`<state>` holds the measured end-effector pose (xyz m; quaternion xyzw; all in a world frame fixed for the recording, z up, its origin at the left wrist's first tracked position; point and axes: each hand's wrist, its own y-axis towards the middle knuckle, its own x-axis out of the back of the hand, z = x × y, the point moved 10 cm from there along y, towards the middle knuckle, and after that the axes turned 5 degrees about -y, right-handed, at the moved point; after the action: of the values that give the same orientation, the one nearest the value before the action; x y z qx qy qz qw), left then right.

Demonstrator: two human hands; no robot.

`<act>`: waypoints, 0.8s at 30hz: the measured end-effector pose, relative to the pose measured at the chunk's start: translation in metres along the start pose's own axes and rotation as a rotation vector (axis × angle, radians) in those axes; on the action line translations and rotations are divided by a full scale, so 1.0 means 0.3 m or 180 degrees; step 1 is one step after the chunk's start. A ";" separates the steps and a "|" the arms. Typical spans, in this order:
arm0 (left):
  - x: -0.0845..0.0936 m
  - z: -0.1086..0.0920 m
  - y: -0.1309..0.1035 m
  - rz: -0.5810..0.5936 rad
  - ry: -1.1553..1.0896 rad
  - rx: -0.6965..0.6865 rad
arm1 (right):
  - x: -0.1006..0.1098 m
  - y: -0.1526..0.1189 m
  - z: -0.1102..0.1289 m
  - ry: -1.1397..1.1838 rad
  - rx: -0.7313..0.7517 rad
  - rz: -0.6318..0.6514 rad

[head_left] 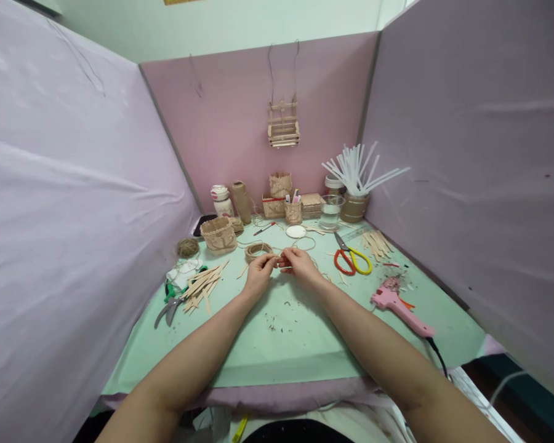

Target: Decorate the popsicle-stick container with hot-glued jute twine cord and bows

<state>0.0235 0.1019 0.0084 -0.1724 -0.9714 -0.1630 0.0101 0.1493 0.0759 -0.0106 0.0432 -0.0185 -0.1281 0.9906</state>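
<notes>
Both hands meet over the middle of the table, fingertips almost touching. My left hand (260, 274) is closed in a pinch, and my right hand (300, 266) pinches just beside it. Between them runs a thin strand of jute twine (310, 240), which loops over the table behind the right hand. The short stretch at the fingertips is mostly hidden by the fingers. Right behind my left hand lies a round coil of brown twine (257, 250).
Scissors (351, 253) and a pink glue gun (402, 311) lie right; pruning shears (170, 311) and wooden sticks (204, 287) lie left. Behind stand a woven-looking basket (218, 236), a water bowl (331, 214) and a pot (354, 208) of white glue sticks. Fabric walls enclose three sides.
</notes>
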 end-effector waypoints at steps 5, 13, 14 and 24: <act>0.040 0.005 0.010 -0.0254 0.0152 -0.0029 | 0.023 -0.036 0.084 -0.0754 0.0562 -0.0239; 0.015 -0.015 0.000 -0.0092 0.0323 -0.0194 | -0.044 -0.120 0.230 -0.2117 0.2148 -0.0285; 0.013 -0.016 -0.002 -0.0073 0.0374 -0.0195 | -0.041 -0.118 0.229 -0.2098 0.2138 -0.0291; 0.000 -0.031 -0.006 -0.0001 0.0471 -0.0244 | 0.016 -0.020 0.080 -0.0590 0.0632 -0.0303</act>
<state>0.0226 0.0972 0.0166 -0.1600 -0.9611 -0.2123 0.0752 0.1511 0.0670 0.0128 0.1298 -0.1204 -0.1760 0.9684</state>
